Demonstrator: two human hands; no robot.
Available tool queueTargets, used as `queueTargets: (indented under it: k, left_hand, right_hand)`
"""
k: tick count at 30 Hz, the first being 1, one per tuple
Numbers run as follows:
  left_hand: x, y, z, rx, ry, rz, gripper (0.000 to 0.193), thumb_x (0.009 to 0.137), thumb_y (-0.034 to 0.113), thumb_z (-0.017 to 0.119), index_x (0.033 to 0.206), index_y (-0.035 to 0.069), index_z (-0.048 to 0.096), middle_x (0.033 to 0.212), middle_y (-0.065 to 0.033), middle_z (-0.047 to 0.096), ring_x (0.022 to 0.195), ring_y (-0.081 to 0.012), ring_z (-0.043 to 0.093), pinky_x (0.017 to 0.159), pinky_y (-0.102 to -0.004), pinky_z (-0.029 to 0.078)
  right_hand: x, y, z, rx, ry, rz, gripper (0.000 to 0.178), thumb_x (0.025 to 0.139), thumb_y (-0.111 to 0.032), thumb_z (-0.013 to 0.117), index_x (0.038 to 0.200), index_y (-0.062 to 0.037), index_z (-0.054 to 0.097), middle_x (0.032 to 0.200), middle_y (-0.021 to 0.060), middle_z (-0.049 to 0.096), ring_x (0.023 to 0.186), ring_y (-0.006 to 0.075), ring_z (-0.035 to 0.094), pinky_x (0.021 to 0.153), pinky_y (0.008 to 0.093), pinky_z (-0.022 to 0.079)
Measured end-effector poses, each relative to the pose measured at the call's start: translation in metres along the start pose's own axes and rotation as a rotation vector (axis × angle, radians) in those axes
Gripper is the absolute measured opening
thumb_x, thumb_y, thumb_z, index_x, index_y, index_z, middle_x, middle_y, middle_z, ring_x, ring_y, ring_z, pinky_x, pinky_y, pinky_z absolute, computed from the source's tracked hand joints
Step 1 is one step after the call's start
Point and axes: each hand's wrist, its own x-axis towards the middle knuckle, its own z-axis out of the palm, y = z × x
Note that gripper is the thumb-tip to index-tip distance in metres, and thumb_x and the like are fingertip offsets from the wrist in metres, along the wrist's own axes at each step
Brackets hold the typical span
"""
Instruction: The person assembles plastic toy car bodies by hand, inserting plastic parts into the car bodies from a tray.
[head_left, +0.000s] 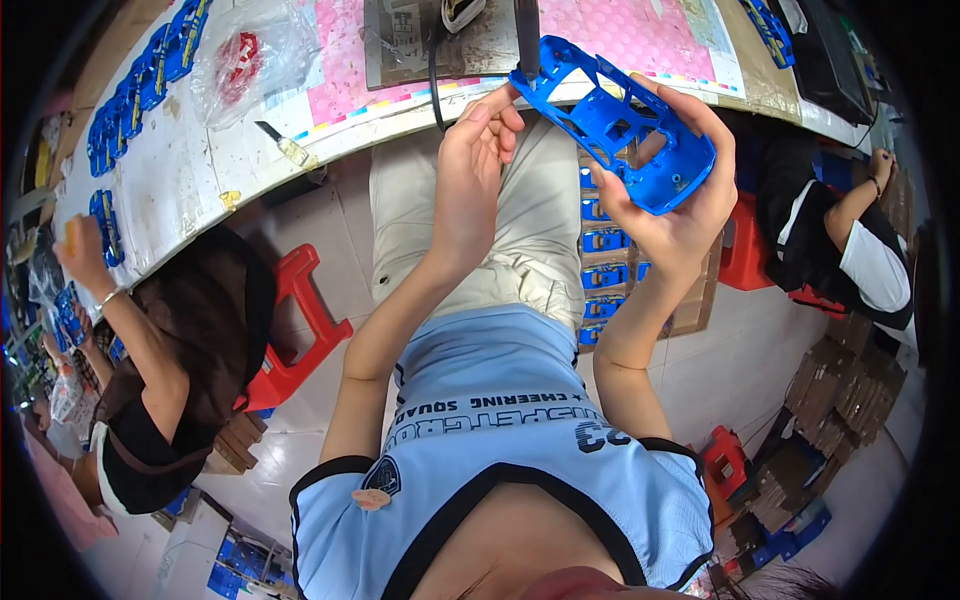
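My right hand [690, 215] grips a blue plastic toy car body [655, 178] by its rounded end. Its hollow, open side shows, with window openings and small posts. The other end is raised under a dark upright tool [528, 40] at the table's edge, and the tool's tip overlaps that end. Beside this end is my left hand [478, 140], palm partly showing and fingers loosely bent. One fingertip reaches the shell's corner, while the palm is bare. Whether the tool's tip touches the plastic is hard to tell.
A metal base plate [395, 45] and black cable [436, 80] lie near the tool. To the left are a utility knife [285, 145], a clear plastic bag [250, 60] with red parts, and rows of blue shells [135, 100]. Co-workers sit on both sides; red stools [300, 320] stand nearby.
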Motion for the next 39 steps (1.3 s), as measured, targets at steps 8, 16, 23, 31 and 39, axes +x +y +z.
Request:
queueTargets:
  k: [8, 16, 23, 31, 39]
  left_hand:
    - [-0.001, -0.001, -0.001, -0.025, 0.000, -0.008, 0.046, 0.088, 0.027, 0.029, 0.116, -0.006, 0.046, 0.081, 0.0011, 0.039, 0.071, -0.0081, 0.032, 0.066, -0.0201, 0.027]
    - [0.004, -0.003, 0.001, -0.065, -0.016, -0.010, 0.043, 0.088, 0.025, 0.032, 0.115, -0.005, 0.046, 0.081, 0.0013, 0.039, 0.071, -0.0075, 0.033, 0.066, -0.0194, 0.028]
    - [-0.029, -0.029, -0.019, 0.012, 0.004, -0.149, 0.033, 0.088, 0.022, 0.038, 0.112, 0.001, 0.045, 0.085, 0.0003, 0.040, 0.072, -0.0072, 0.033, 0.066, -0.0194, 0.030]
    - [-0.100, -0.069, -0.010, -0.189, 0.308, -0.093, 0.049, 0.091, 0.024, 0.038, 0.129, 0.015, 0.008, 0.129, -0.0115, 0.030, 0.117, -0.0222, 0.036, 0.098, -0.0400, 0.028]
    - [-0.107, -0.051, -0.031, -0.204, 0.421, -0.086, 0.053, 0.090, 0.025, 0.040, 0.131, 0.018, 0.006, 0.119, -0.0158, 0.039, 0.104, -0.0269, 0.047, 0.091, -0.0397, 0.037]
  right_hand:
    - [-0.001, 0.000, 0.001, 0.023, 0.004, 0.015, 0.062, 0.054, -0.019, 0.079, 0.104, -0.0004, 0.048, 0.096, 0.0100, 0.060, 0.078, 0.0178, 0.061, 0.070, 0.0267, 0.049]
    - [-0.001, 0.003, 0.001, -0.007, 0.020, 0.024, 0.061, 0.055, -0.020, 0.079, 0.104, -0.0013, 0.048, 0.095, 0.0109, 0.060, 0.078, 0.0185, 0.061, 0.069, 0.0275, 0.049]
    - [-0.013, 0.002, -0.001, -0.111, -0.078, 0.350, 0.057, 0.058, -0.018, 0.077, 0.104, -0.0006, 0.048, 0.085, 0.0166, 0.059, 0.076, 0.0228, 0.061, 0.068, 0.0302, 0.048]
    - [-0.097, -0.021, 0.027, 0.377, 0.008, 0.743, 0.048, 0.064, -0.007, 0.072, 0.104, 0.0001, 0.047, 0.088, 0.0069, 0.057, 0.078, 0.0103, 0.055, 0.069, 0.0237, 0.046]
    - [-0.149, -0.039, 0.052, 0.568, -0.144, 0.735, 0.058, 0.065, -0.011, 0.073, 0.111, 0.0015, 0.041, 0.103, 0.0118, 0.054, 0.086, 0.0128, 0.054, 0.075, 0.0247, 0.044]
